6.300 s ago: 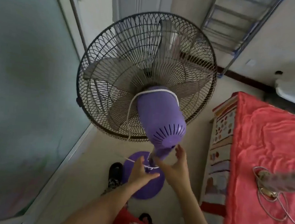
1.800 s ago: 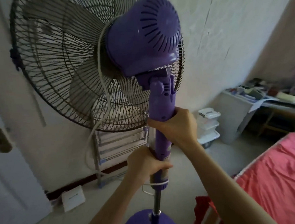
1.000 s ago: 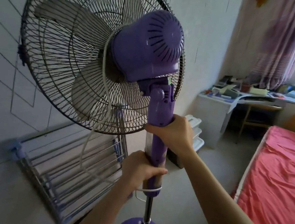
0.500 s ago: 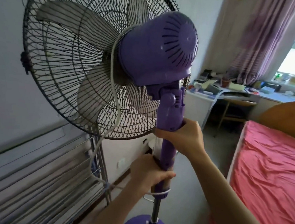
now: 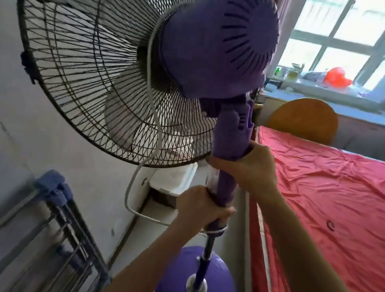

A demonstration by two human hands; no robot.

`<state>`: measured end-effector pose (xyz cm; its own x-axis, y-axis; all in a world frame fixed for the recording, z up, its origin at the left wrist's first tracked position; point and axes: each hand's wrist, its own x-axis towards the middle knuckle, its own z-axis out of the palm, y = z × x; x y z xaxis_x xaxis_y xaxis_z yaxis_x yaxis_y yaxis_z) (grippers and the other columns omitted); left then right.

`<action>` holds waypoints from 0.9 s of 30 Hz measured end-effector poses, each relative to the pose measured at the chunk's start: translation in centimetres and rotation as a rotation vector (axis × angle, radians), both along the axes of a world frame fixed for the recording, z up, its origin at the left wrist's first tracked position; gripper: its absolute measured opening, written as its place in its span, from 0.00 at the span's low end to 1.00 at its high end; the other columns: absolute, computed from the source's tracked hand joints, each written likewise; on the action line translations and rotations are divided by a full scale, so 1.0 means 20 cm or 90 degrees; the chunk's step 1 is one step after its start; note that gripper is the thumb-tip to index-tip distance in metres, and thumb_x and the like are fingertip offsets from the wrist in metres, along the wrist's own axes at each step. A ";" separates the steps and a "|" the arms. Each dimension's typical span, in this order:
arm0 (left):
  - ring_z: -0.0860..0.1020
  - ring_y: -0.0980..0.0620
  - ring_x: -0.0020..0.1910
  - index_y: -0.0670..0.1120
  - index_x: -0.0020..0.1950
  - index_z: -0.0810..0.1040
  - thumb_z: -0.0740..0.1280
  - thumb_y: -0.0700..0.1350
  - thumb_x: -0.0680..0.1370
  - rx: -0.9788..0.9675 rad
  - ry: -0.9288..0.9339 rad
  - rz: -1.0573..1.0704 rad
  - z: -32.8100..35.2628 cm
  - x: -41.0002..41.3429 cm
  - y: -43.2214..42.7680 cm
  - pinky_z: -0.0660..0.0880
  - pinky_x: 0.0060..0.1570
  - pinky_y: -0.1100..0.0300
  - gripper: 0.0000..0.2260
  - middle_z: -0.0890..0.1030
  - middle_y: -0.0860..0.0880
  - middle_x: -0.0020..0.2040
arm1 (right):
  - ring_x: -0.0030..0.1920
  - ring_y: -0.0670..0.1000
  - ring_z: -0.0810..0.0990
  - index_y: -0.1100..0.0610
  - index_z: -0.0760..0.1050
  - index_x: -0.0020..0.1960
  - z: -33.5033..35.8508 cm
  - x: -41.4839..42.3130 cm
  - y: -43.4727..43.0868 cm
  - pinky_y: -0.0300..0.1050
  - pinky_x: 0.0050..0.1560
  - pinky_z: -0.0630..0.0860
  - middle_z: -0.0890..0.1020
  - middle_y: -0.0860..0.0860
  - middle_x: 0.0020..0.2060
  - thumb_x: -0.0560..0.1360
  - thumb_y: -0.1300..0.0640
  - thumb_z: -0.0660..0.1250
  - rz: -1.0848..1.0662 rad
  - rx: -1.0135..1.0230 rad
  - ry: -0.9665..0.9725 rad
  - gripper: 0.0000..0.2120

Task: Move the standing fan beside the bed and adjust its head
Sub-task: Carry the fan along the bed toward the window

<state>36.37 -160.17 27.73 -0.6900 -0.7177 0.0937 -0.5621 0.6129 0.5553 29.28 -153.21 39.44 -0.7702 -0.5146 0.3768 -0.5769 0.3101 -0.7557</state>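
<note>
The purple standing fan [image 5: 219,43] fills the upper left, its black wire cage [image 5: 89,67] facing away from me toward the wall. Its round purple base [image 5: 175,281] shows at the bottom, between the wall and the bed. My right hand [image 5: 250,167] is shut around the purple neck just under the motor housing. My left hand [image 5: 200,207] grips the pole a little lower, above a white cord loop [image 5: 135,201]. The bed [image 5: 333,204] with a red cover lies directly to the right of the fan.
A folded metal drying rack [image 5: 63,223] leans on the wall at lower left. A white plastic box [image 5: 174,179] sits behind the fan cage. A wooden headboard [image 5: 303,118] and a cluttered window sill [image 5: 331,88] lie at the far right.
The fan, held in both hands, has been carried along the wall toward the window and now sits close beside the bed. My grip on the pole is unchanged.
</note>
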 end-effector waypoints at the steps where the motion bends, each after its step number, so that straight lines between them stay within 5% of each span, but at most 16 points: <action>1: 0.83 0.49 0.42 0.48 0.40 0.79 0.68 0.75 0.56 -0.004 -0.001 -0.017 0.00 -0.03 -0.02 0.77 0.39 0.60 0.32 0.83 0.51 0.38 | 0.22 0.36 0.73 0.49 0.75 0.30 0.01 -0.02 0.00 0.29 0.20 0.67 0.76 0.32 0.21 0.44 0.31 0.73 -0.013 -0.005 -0.006 0.26; 6: 0.83 0.50 0.38 0.50 0.33 0.73 0.66 0.76 0.54 -0.029 -0.004 -0.084 0.01 -0.22 -0.11 0.72 0.34 0.62 0.30 0.80 0.52 0.32 | 0.24 0.39 0.73 0.49 0.76 0.31 -0.01 -0.18 -0.02 0.40 0.25 0.75 0.80 0.41 0.23 0.45 0.32 0.76 -0.077 -0.059 -0.012 0.25; 12: 0.82 0.50 0.37 0.50 0.32 0.71 0.66 0.75 0.54 -0.041 -0.053 -0.119 -0.08 -0.50 -0.20 0.67 0.31 0.62 0.29 0.73 0.54 0.29 | 0.22 0.35 0.74 0.46 0.74 0.29 -0.15 -0.46 -0.06 0.26 0.21 0.66 0.78 0.32 0.24 0.46 0.33 0.77 -0.083 -0.111 -0.035 0.22; 19: 0.82 0.51 0.35 0.49 0.32 0.72 0.65 0.75 0.56 -0.062 -0.061 -0.100 -0.21 -0.97 -0.31 0.67 0.31 0.63 0.28 0.80 0.52 0.32 | 0.23 0.37 0.74 0.46 0.76 0.32 -0.32 -0.99 -0.18 0.30 0.25 0.70 0.80 0.33 0.27 0.48 0.34 0.77 -0.066 -0.098 -0.057 0.21; 22: 0.82 0.50 0.37 0.48 0.36 0.78 0.64 0.76 0.56 -0.076 -0.093 -0.075 -0.23 -1.16 -0.35 0.68 0.32 0.62 0.31 0.83 0.51 0.35 | 0.25 0.40 0.74 0.51 0.79 0.35 -0.37 -1.21 -0.23 0.39 0.26 0.74 0.82 0.39 0.30 0.48 0.35 0.78 -0.046 -0.098 -0.089 0.24; 27: 0.83 0.48 0.40 0.47 0.39 0.80 0.66 0.75 0.57 -0.052 -0.119 -0.040 -0.28 -1.44 -0.39 0.76 0.39 0.60 0.32 0.84 0.49 0.38 | 0.23 0.40 0.72 0.49 0.76 0.32 -0.41 -1.52 -0.31 0.34 0.24 0.69 0.80 0.38 0.26 0.48 0.35 0.79 -0.009 -0.089 -0.107 0.23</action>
